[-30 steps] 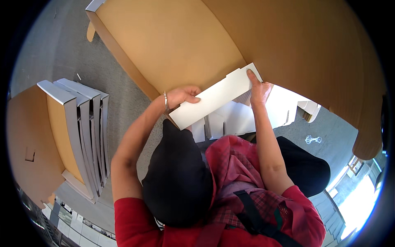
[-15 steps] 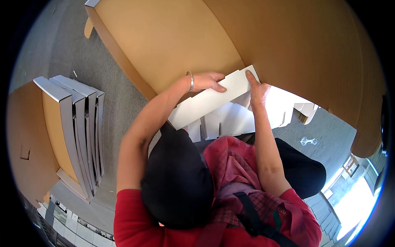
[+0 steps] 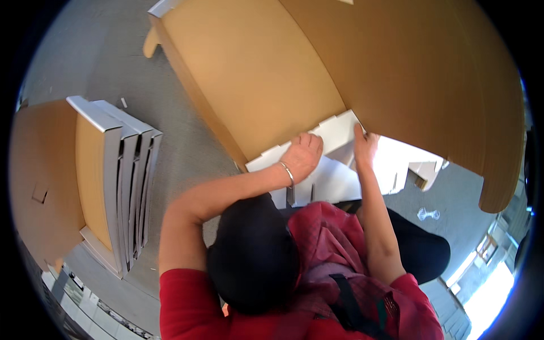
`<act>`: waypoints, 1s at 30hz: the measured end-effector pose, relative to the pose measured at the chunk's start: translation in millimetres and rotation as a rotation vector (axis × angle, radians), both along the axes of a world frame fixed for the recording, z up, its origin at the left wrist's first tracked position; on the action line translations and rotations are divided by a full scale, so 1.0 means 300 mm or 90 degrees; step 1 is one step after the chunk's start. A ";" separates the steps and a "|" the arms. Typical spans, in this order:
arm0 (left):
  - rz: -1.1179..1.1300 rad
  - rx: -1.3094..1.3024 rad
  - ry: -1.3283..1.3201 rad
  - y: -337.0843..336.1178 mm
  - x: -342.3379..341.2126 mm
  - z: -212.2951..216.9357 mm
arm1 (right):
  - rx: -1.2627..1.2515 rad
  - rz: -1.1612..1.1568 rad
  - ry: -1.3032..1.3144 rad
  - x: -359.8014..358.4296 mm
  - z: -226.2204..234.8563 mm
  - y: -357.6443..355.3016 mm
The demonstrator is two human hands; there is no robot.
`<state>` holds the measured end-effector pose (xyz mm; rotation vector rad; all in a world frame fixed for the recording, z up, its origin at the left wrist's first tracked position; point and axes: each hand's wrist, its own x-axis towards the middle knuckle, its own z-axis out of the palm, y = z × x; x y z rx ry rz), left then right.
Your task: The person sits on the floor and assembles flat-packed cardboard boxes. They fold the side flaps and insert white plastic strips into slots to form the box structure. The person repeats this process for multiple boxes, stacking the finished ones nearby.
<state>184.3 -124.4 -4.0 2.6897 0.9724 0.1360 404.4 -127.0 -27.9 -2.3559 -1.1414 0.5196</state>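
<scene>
Both hands on a white notched cardboard piece, at the edge of a large brown cardboard panel.

The left hand (image 3: 303,156), with a metal bangle (image 3: 288,173) on its wrist, lies palm down with fingers curled over the white cardboard piece (image 3: 334,133). The right hand (image 3: 365,146) presses its fingers against the far right end of that piece; whether it grips cannot be told. The piece lies between and under both hands, touching the brown cardboard panel (image 3: 266,73). More white cut sheets (image 3: 396,164) lie just below. A stack of flat folded boxes (image 3: 122,170) stands well apart to the left on the grey floor (image 3: 181,136).
</scene>
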 end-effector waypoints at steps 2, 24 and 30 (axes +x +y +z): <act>0.061 -0.139 -0.034 -0.011 -0.044 -0.031 | -0.334 0.185 -0.052 -0.041 0.174 0.001; 0.062 -0.375 0.048 -0.072 -0.274 -0.049 | -0.256 0.927 -0.203 -0.226 0.122 0.074; -0.004 -0.591 0.050 -0.040 -0.325 -0.077 | -0.387 0.944 -0.042 -0.240 0.134 0.064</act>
